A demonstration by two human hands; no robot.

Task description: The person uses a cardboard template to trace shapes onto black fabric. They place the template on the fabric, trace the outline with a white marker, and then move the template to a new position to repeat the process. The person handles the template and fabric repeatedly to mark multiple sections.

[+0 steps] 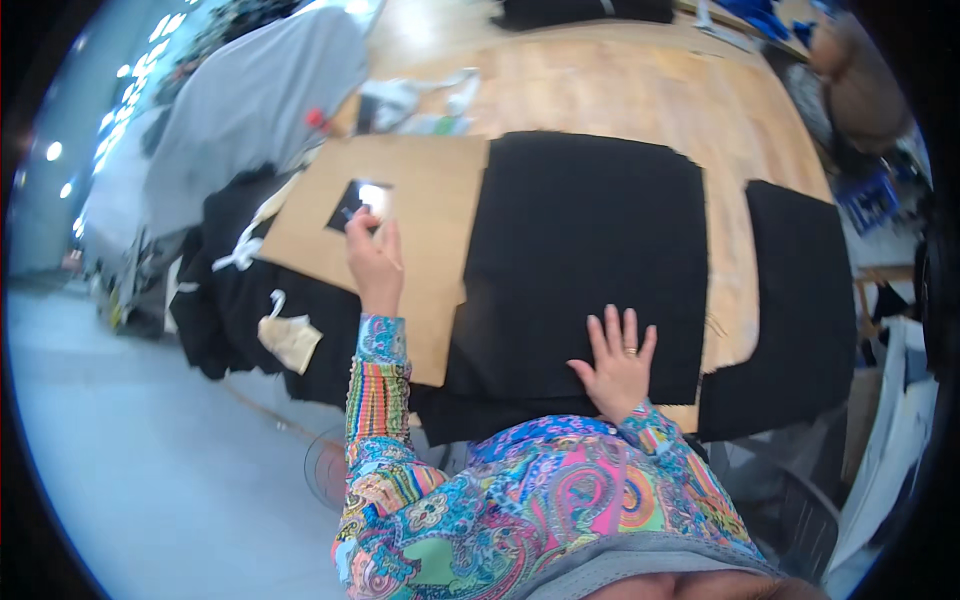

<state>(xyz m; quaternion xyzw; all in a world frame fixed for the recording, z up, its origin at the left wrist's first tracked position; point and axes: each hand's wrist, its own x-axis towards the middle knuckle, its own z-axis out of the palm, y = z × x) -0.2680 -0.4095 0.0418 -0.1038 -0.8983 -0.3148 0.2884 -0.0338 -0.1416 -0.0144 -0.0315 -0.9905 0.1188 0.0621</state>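
1. Here we are: our right hand (618,370) lies palm down, fingers spread, on the broad black cloth (590,240) over the counter (620,95); even pressure should stop it creeping.
2. Our left hand (376,268) bunches its fingers at a small dark piece (344,204) on the brown board (430,200); glare hides any pinch, so a light touch looks wise.
3. Containers: 1 blue crate-like thing (868,203), far right, contents too blurred to tell.

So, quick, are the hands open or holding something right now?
Left hand: partly curled at a small bright thing; too blurred to tell if it's held.
Right hand: open, spread flat on the black cloth, holding nothing.
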